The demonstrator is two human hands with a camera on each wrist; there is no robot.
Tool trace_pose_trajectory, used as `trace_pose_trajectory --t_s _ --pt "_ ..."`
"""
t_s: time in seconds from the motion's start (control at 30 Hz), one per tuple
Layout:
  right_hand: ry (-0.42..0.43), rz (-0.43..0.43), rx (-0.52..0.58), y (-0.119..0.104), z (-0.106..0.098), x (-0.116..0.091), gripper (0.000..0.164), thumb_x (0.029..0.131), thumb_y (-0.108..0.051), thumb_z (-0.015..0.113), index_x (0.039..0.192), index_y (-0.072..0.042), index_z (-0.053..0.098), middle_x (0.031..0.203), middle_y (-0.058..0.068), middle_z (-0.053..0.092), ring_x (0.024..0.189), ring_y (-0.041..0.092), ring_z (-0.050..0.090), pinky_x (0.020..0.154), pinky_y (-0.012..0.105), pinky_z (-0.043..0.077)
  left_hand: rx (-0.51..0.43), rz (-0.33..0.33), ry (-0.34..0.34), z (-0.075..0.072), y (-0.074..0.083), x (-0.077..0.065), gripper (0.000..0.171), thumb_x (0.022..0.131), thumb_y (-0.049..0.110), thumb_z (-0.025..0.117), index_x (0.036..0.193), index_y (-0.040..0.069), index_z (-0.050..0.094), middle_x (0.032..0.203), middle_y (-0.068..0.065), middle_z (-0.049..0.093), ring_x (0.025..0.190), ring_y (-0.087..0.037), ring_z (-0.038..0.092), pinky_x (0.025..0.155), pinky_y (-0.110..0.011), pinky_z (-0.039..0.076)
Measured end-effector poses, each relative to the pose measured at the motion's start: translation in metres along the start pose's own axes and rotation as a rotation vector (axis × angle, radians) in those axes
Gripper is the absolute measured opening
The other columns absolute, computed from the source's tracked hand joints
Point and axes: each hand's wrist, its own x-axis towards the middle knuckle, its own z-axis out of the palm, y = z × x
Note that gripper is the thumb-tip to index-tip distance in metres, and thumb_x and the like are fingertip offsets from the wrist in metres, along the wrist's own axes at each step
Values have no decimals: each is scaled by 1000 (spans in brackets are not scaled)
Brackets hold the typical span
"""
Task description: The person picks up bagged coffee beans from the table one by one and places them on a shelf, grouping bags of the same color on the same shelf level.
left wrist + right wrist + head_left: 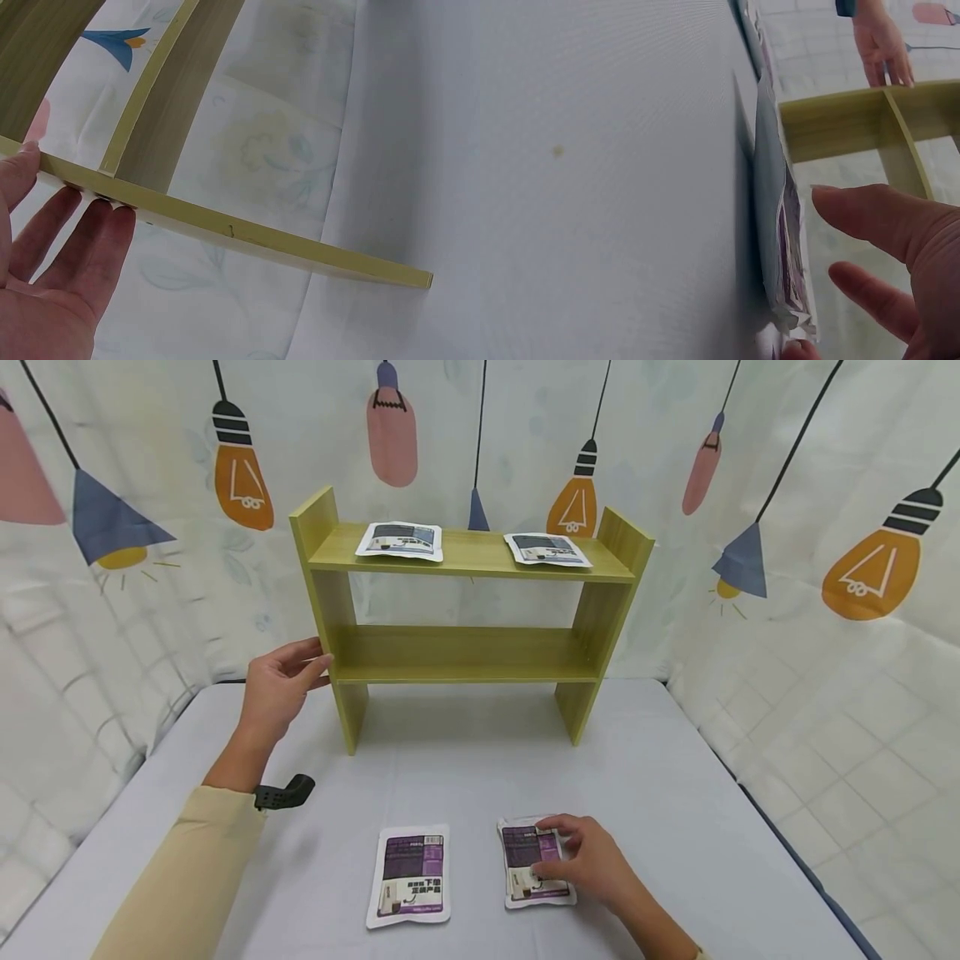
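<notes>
My left hand [276, 689] holds the left side panel of a light-wood two-tier shelf [465, 667]. The thumb lies at the panel's front edge and the fingertips touch its outer face, as the left wrist view shows. Over flat white-edged pouches [521, 847] with purple and cream labels, lying at the front right, is my right hand [592, 864]. Their edges overlap like a small stack. In the right wrist view the thumb and one finger stand apart from the pouches [769, 202], while another fingertip is right at their edge.
Another purple-labelled pouch [408, 877] lies on the white tabletop [465, 793] to the left. Two pouches rest on the shelf's top board, one at the left [401, 541] and one at the right [547, 550]. Patterned white curtains surround the table's back and sides.
</notes>
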Motion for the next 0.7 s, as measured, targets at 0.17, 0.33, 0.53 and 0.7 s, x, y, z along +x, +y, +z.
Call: trace_pose_trajectory --t_s 0.17,0.33,0.53,0.7 --pt "-3 -42 -18 1 3 2 50 63 -27 97 108 -29 75 105 7 64 91 20 57 72 31 47 6 -7 -1 -1 1 -1 56 96 39 70 146 16 59 147 -11 60 105 5 65 84 -15 59" --pt "-16 -60 -18 0 6 1 49 64 -22 96 108 -26 75 101 8 59 82 17 57 63 26 46 13 -2 -5 -1 2 -1 57 96 40 70 146 15 58 147 -11 60 106 5 65 84 -14 59" --pt "-37 -65 3 -3 6 -2 47 66 -19 95 108 -21 75 100 9 57 76 16 56 55 22 44 6 5 -8 0 3 -2 56 97 38 70 146 14 59 146 -11 60 106 5 65 84 -14 59" --pt "-55 -74 -25 -5 5 -2 44 68 -22 94 107 -22 74 97 6 59 79 16 57 59 22 45 3 12 0 1 4 -2 54 97 36 70 145 14 60 145 -12 61 105 5 66 84 -14 59"
